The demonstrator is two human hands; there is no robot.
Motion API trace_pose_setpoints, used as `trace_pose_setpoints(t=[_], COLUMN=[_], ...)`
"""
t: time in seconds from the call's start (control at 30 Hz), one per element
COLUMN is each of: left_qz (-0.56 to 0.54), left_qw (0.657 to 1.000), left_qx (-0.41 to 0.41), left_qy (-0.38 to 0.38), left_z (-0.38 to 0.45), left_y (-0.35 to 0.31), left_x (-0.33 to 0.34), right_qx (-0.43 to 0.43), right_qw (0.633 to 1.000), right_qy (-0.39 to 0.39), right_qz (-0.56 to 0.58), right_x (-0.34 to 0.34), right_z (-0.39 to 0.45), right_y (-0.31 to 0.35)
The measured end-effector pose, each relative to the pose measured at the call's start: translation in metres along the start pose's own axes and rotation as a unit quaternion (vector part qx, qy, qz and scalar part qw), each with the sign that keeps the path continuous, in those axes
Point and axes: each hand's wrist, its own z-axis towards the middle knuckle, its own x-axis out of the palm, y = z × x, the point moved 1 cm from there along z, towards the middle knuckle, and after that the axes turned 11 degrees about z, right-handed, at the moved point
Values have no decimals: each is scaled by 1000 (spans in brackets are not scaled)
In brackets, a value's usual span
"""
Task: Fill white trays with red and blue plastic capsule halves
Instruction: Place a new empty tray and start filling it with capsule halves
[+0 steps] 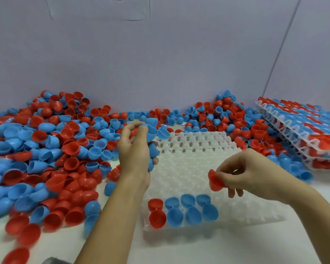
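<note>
Eight halves sit in the white tray (189, 168) so far: two red at the near-left corner, six blue beside them, in the two nearest rows. Every other pocket is bare.

Head view. My right hand (244, 172) hangs over the middle of the tray, thumb and fingertips pinching a red capsule half (215, 181) by its rim; the half hangs just above the bare pockets, up and right of the filled ones. My left hand (134, 149) is raised at the tray's far-left edge, fingers curled round several blue capsule halves (153, 149), one more pinched at the fingertips. The loose pile (46, 149) of red and blue halves covers the table to the left and behind the tray. Filled trays (303, 126) lie stacked at far right, leaning.

Risks, as I judge them:
- The left hand is overfull; a blue half could slip out and land in a wrong pocket or knock a seated one.
- The red half is held only by its rim, so it could twist and go in tilted rather than seated.
- Pile halves touch the tray's far edge and could roll in.
</note>
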Motion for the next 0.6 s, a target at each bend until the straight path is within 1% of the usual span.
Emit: trace_pose_setpoints(t=[0.13, 0.2, 0.27, 0.4, 0.5, 0.6], left_qz=[2, 3, 9, 20, 30, 32], left_qw=[1000, 1000, 1000, 1000, 999, 999], left_qx=[-5, -4, -4, -5, -3, -1], left_qy=[8, 8, 7, 8, 12, 12], left_z=[-1, -1, -1, 0, 0, 1], left_y=[-1, -2, -2, -1, -1, 0], left_x=[1, 2, 2, 2, 3, 3], right_qx=[17, 8, -1, 25, 26, 26], right_qw=[999, 995, 985, 971, 954, 954], right_qy=[-1, 3, 2, 23, 18, 12], right_qz=[-48, -103, -172, -235, -300, -299], right_x=[5, 7, 7, 13, 21, 17], right_z=[-13, -15, -17, -18, -17, -18], right_y=[-14, -18, -17, -12, -12, -11])
